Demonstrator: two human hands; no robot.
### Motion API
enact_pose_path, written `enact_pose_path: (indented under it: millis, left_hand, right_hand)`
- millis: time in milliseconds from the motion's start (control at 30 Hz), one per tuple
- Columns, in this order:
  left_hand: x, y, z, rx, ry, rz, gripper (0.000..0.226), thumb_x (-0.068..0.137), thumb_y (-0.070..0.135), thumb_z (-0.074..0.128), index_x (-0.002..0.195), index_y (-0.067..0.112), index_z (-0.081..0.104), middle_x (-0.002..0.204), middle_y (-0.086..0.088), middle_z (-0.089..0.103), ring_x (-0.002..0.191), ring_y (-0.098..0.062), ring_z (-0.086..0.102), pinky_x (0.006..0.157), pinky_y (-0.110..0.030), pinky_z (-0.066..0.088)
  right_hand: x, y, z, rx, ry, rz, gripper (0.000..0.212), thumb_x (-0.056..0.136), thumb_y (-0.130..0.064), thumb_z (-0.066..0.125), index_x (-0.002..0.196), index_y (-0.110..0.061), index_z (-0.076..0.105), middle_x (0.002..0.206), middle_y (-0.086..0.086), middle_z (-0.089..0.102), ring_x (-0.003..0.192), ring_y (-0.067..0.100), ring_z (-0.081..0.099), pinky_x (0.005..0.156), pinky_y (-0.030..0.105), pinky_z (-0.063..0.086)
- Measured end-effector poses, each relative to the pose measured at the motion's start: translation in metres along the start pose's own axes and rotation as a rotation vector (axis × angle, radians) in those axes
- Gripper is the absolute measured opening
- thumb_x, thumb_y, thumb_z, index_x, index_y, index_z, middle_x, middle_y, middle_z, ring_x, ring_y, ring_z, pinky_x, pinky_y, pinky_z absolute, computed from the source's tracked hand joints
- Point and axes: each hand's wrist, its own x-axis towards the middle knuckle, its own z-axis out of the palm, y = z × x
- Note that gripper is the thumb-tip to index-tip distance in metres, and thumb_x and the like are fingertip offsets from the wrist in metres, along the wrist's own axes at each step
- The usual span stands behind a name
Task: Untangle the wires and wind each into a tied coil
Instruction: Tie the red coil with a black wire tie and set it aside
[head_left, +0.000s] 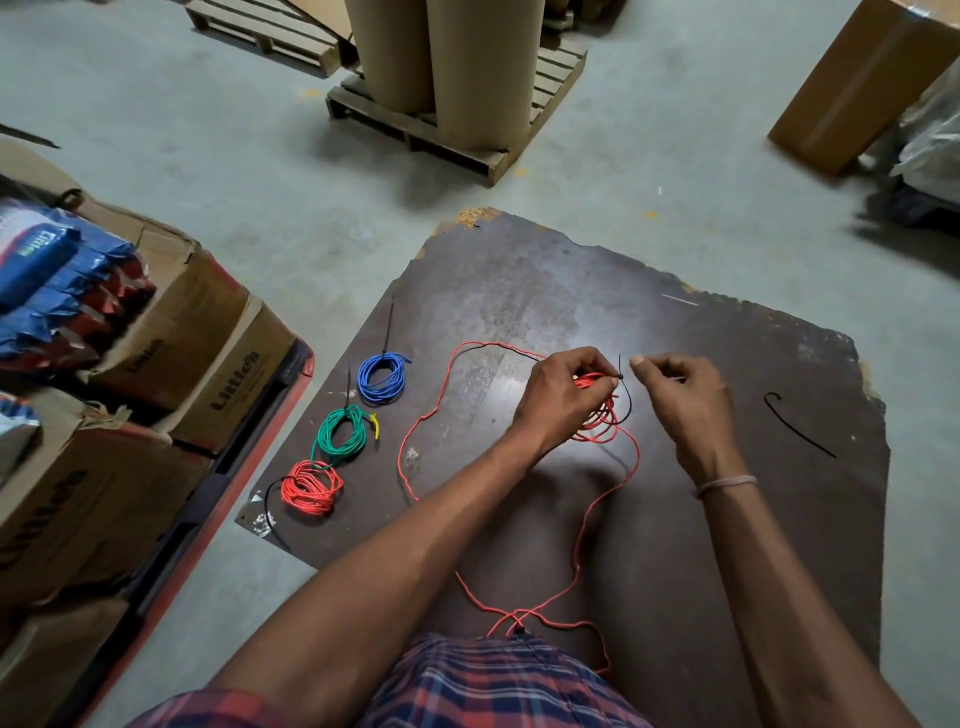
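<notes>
On a dark board (727, 519) lie three tied coils: blue (383, 378), green (340, 435) and red (311, 487), each with a black zip tie. My left hand (563, 397) grips a partly wound red wire coil (602, 415) above the board. A black zip tie (623, 387) loops around that coil. My right hand (680, 395) is just right of it, fingers pinched near the tie's tail; whether they touch it is unclear. Long loose red wire (597, 519) trails in loops across the board toward my lap.
A spare black zip tie (800, 426) lies at the board's right. Cardboard boxes (156, 364) with blue packets sit on a red pallet at left. Brown paper rolls (467, 62) stand on a wooden pallet behind. Another box (857, 88) is far right.
</notes>
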Motion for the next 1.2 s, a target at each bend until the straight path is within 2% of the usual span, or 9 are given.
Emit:
enact_pose_path:
  millis: [133,233,400,567,733,933,1033,1100,1200]
  left_hand:
    - [-0.003,-0.001,-0.001,-0.02,-0.037,0.003,0.003,0.086,0.019,0.073,0.088,0.02,0.075,0.08,0.004,0.076,0.075,-0.009,0.073,0.076,-0.035,0.06]
    - [-0.005,-0.001,-0.002,-0.024,-0.034,0.006,0.003,0.086,0.018,0.073,0.088,0.02,0.074,0.079,0.004,0.076,0.073,-0.009,0.073,0.075,-0.035,0.061]
    - [-0.004,0.001,-0.006,-0.083,-0.046,-0.02,0.003,0.087,0.016,0.073,0.089,0.017,0.075,0.081,0.001,0.076,0.075,-0.011,0.073,0.072,-0.025,0.058]
    - [-0.006,-0.003,-0.007,-0.196,-0.176,-0.089,0.005,0.087,0.013,0.074,0.09,0.01,0.075,0.088,-0.007,0.078,0.084,-0.017,0.075,0.081,-0.034,0.059]
    - [-0.011,-0.004,-0.009,-0.26,-0.227,-0.233,0.013,0.097,0.017,0.066,0.099,0.006,0.072,0.094,-0.01,0.075,0.05,-0.005,0.058,0.045,-0.017,0.043]
    - [-0.011,-0.009,-0.009,-0.248,-0.23,-0.231,0.012,0.099,0.024,0.065,0.101,0.013,0.07,0.085,-0.007,0.072,0.048,-0.017,0.05,0.043,-0.02,0.039]
    - [-0.011,-0.011,-0.013,-0.159,-0.259,-0.224,0.018,0.1,0.027,0.061,0.096,0.012,0.069,0.091,-0.009,0.075,0.048,-0.014,0.052,0.045,-0.022,0.042]
    - [-0.011,-0.014,-0.013,-0.081,-0.267,-0.212,0.02,0.101,0.029,0.058,0.095,0.014,0.07,0.087,-0.001,0.073,0.051,-0.014,0.055,0.049,-0.024,0.046]
    - [-0.011,-0.019,-0.016,0.005,-0.261,-0.161,0.021,0.101,0.029,0.057,0.09,0.017,0.071,0.08,0.007,0.067,0.05,-0.009,0.055,0.052,-0.026,0.048]
  right_hand:
    - [0.007,-0.003,0.0,0.206,-0.209,0.144,0.013,0.091,-0.022,0.074,0.088,-0.011,0.08,0.094,0.0,0.077,0.08,-0.009,0.067,0.075,0.026,0.047]
    - [0.009,-0.002,0.0,0.265,-0.246,0.169,0.006,0.088,-0.019,0.077,0.084,-0.015,0.078,0.094,-0.001,0.075,0.079,0.001,0.064,0.07,0.028,0.042]
    - [0.016,0.006,0.005,0.275,-0.18,0.13,0.016,0.086,-0.02,0.081,0.073,-0.018,0.073,0.086,-0.001,0.072,0.076,0.009,0.061,0.069,0.028,0.043]
    - [0.033,0.016,0.007,0.273,0.079,0.062,0.016,0.09,-0.019,0.076,0.077,-0.017,0.066,0.079,0.001,0.065,0.074,0.014,0.053,0.071,0.028,0.044]
    - [0.048,0.02,0.005,0.326,0.123,0.095,0.016,0.094,-0.024,0.066,0.079,-0.02,0.061,0.078,0.008,0.066,0.067,0.015,0.063,0.069,0.036,0.051]
    - [0.051,-0.004,0.017,0.77,-0.002,0.344,0.025,0.109,-0.006,0.041,0.085,-0.01,0.047,0.074,0.009,0.051,0.047,0.012,0.06,0.063,0.039,0.065]
    - [0.064,-0.007,0.021,0.784,-0.036,0.439,0.029,0.106,0.001,0.036,0.083,-0.014,0.045,0.07,0.004,0.041,0.036,0.006,0.037,0.039,0.016,0.041]
    - [0.069,-0.006,0.026,0.7,-0.07,0.41,0.03,0.106,0.0,0.036,0.082,-0.016,0.042,0.07,0.004,0.039,0.033,0.004,0.029,0.035,0.013,0.025]
    - [0.07,-0.005,0.036,0.594,-0.085,0.357,0.03,0.107,-0.003,0.042,0.081,-0.018,0.041,0.068,0.006,0.042,0.033,0.003,0.028,0.036,0.013,0.02]
